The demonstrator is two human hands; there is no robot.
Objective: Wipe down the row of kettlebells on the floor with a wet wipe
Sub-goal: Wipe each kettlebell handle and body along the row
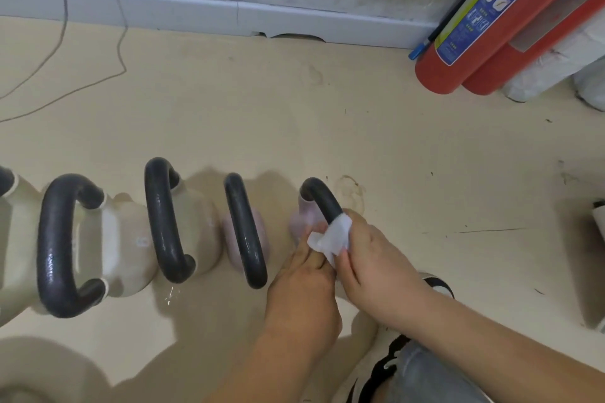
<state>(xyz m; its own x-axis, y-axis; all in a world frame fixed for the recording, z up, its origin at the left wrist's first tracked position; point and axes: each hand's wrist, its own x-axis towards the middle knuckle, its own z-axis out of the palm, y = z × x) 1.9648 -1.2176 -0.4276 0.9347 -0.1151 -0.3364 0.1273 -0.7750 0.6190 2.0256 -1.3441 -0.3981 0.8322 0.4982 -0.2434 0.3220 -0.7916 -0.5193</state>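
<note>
1. Closest in: a knee in jeans and a black-and-white shoe. So the person's crouched on the floor right at the right end of the row.
2. The right hand is curled tight round the wet wipe. The wipe is wrapped over the near part of the black handle on the small pink kettlebell, the last one on the right.
3. The left hand has its fingertips tucked in by the wipe's loose tail and the bell's body. Honestly can't tell if it's pinching something or just bracing.
4. Handling-wise, the wipe is limp and soggy and will bunch up, so I'd keep it folded round the bar and squeeze through it. The bell is solid and rigid, but this small one could probably rock. I'd steady the body with the free hand, since a damp handle will likely be slick.
5. Going left there's a second pink kettlebell, then two bigger cream kettlebells, with another cut off at the picture's edge. Their handles look shiny, and there's a wet patch on the floor by them, so my guess is those are done.
6. At the floor's far edge there's a skirting board. A grey cable trails at far left, and two red fire extinguishers lean in the far right corner.
</note>
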